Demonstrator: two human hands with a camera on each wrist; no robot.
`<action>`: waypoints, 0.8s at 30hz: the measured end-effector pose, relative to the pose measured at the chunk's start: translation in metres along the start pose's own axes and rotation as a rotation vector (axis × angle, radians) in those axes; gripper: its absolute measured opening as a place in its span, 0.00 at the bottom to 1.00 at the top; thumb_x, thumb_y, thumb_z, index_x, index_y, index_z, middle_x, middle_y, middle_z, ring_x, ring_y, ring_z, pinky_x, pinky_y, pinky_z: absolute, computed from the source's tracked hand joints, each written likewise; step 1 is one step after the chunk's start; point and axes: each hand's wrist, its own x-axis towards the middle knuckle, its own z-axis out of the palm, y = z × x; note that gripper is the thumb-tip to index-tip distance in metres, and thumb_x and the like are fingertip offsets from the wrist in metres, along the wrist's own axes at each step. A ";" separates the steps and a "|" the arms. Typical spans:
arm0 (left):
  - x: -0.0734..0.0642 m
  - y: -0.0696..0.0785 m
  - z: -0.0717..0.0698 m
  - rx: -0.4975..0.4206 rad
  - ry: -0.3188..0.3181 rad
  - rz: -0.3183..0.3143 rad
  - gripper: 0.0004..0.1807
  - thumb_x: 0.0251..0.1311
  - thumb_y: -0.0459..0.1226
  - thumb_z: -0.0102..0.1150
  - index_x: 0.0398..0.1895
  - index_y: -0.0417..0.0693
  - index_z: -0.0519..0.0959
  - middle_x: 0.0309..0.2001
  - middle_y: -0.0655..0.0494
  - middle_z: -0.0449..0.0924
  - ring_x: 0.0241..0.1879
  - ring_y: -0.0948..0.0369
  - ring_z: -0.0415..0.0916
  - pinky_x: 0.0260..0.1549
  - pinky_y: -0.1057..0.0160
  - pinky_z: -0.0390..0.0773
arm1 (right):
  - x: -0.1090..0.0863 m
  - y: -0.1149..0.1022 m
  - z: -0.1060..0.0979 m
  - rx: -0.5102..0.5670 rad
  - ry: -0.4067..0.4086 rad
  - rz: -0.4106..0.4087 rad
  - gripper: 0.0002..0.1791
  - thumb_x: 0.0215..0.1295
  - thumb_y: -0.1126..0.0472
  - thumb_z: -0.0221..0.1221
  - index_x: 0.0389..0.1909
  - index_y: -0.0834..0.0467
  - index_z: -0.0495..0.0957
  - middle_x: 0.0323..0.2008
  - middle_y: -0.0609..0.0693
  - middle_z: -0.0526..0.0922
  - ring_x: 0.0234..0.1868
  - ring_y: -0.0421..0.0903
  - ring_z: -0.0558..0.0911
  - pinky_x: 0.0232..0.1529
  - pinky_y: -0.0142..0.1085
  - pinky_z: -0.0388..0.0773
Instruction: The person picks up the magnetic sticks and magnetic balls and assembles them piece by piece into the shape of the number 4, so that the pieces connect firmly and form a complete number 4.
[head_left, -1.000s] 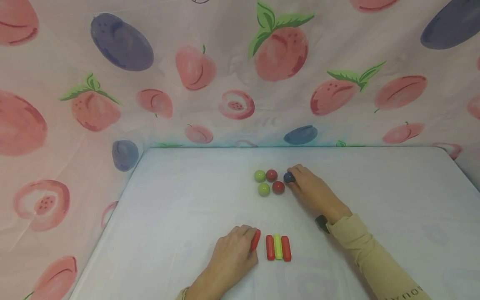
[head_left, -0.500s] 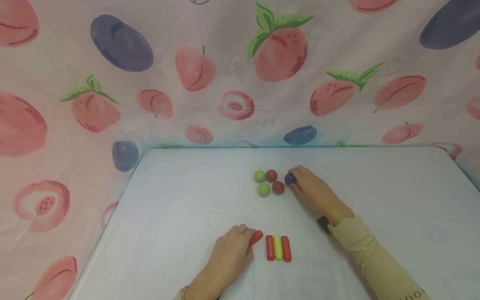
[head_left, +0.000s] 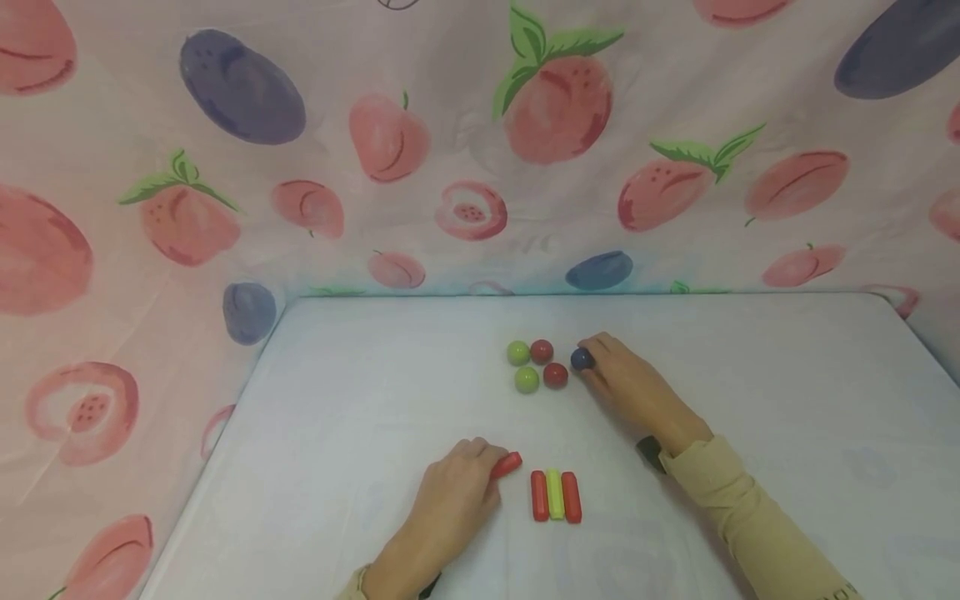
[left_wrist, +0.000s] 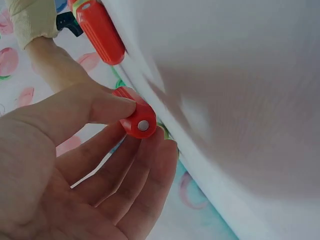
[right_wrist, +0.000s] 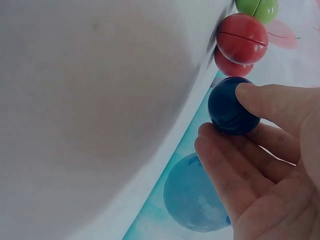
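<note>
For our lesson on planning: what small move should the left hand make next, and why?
Perhaps the left hand should turn its red stick to match the row of sticks: it is pinched at a slant, while those three lie side by side.

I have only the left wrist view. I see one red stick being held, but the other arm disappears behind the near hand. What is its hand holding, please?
Observer: The right hand pinches a dark blue ball.
Operator: Thank you. Is anything near to it?
Observer: Yes, two red balls and two green balls, to its left in the head view.
Operator: And beside the left hand, what is lying there? My view cuts it.
Observer: A yellow stick, between two red sticks.
</note>
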 end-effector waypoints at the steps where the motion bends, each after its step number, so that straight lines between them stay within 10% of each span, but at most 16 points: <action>1: 0.000 -0.001 -0.001 0.000 0.003 -0.002 0.16 0.54 0.31 0.69 0.47 0.49 0.84 0.38 0.58 0.82 0.37 0.63 0.76 0.39 0.63 0.84 | -0.001 0.000 0.000 0.000 0.001 -0.001 0.21 0.72 0.60 0.58 0.61 0.64 0.70 0.56 0.58 0.76 0.61 0.55 0.75 0.64 0.51 0.72; 24: 0.019 -0.010 -0.012 -0.009 0.096 0.029 0.17 0.55 0.34 0.71 0.49 0.51 0.84 0.42 0.58 0.83 0.40 0.63 0.77 0.44 0.64 0.83 | -0.010 -0.006 -0.005 -0.003 0.028 -0.020 0.21 0.70 0.61 0.60 0.60 0.65 0.71 0.55 0.58 0.76 0.59 0.55 0.76 0.63 0.51 0.73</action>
